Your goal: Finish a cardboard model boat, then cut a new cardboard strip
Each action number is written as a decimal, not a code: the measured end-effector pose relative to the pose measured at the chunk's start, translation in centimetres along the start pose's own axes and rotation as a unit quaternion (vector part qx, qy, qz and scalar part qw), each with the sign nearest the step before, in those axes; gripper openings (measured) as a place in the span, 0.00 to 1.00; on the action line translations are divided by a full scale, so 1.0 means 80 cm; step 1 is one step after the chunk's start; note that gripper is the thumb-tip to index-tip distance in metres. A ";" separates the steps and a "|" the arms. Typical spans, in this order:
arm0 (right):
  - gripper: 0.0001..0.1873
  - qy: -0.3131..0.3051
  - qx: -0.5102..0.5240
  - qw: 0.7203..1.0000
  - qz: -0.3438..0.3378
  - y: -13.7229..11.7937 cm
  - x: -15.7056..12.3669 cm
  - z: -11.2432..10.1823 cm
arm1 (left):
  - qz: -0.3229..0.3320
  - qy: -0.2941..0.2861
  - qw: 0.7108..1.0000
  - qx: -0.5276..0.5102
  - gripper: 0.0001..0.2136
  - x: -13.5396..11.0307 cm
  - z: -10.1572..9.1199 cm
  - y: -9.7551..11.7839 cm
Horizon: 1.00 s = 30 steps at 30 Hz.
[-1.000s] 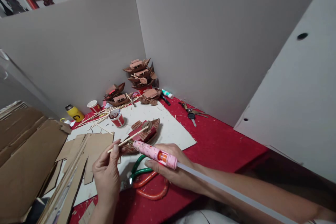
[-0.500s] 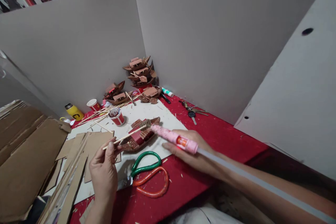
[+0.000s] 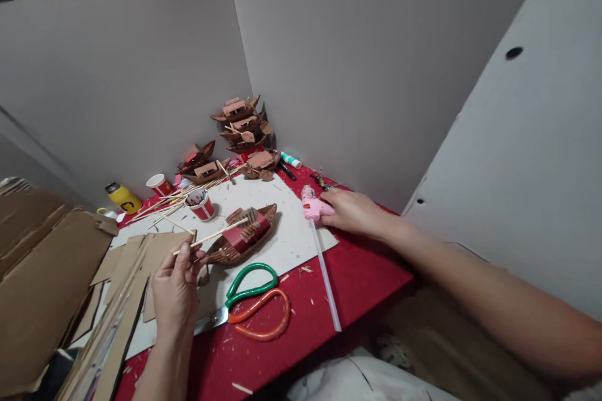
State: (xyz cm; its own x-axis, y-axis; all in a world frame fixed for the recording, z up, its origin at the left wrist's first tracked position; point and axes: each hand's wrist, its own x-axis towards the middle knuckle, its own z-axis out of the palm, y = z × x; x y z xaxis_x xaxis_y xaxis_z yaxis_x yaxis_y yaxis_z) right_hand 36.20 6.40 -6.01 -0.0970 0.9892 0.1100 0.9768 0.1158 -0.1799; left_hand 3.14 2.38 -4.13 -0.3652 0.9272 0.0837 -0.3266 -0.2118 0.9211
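Note:
My left hand [image 3: 176, 282] pinches a thin wooden stick [image 3: 214, 235] between thumb and fingers. The stick slants up over a brown model boat [image 3: 244, 239] with a red middle part. A small brown ridged piece [image 3: 250, 215] shows at its far tip; whether it is joined to the stick I cannot tell. Farther right, my right hand [image 3: 350, 210] is closed on the handle of a pink glue gun [image 3: 310, 205], at the edge of the white board. A long clear glue stick [image 3: 324, 276] trails from the gun toward me.
Large scissors [image 3: 258, 313] with green and orange handles lie at the table's front. Cardboard pieces [image 3: 160, 257] fill the left side. A cup [image 3: 200, 205], a yellow bottle [image 3: 123, 198], keys [image 3: 322, 182] and stacked model boats [image 3: 242, 125] stand farther back, against the walls.
My right hand has carried the glue gun away from the boat, to the right and back, down near the keys. My left hand still holds the stick, and the view has shifted slightly.

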 end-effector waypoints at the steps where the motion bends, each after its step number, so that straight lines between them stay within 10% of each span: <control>1: 0.20 -0.010 0.001 1.000 -0.002 0.003 0.001 -0.002 | 0.000 -0.003 1.000 0.002 0.12 0.001 -0.001 0.000; 6: 0.20 0.039 -0.003 0.998 -0.046 -0.009 -0.021 -0.027 | 0.000 -0.018 1.000 0.017 0.12 -0.001 0.000 -0.001; 11: 0.24 0.192 0.100 0.939 -0.268 -0.080 -0.047 -0.048 | 0.005 -0.044 0.998 0.048 0.12 -0.011 0.005 0.000; 17: 0.15 0.135 0.069 0.907 -0.393 -0.150 -0.032 -0.038 | 0.023 -0.070 0.995 0.070 0.12 -0.016 0.003 0.002; 30: 0.07 0.045 0.130 0.968 -0.212 -0.164 -0.038 0.004 | 0.020 -0.083 0.968 0.236 0.20 0.007 -0.012 0.007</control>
State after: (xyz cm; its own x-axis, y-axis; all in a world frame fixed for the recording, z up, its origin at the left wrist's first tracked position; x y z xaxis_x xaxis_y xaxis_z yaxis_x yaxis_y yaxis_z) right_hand 23.62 1.91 -4.31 -0.4496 0.8375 0.3107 0.7710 0.5395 -0.3385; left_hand 1.97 2.48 -3.95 -0.2113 0.9662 0.1476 0.1339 -0.1210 0.9836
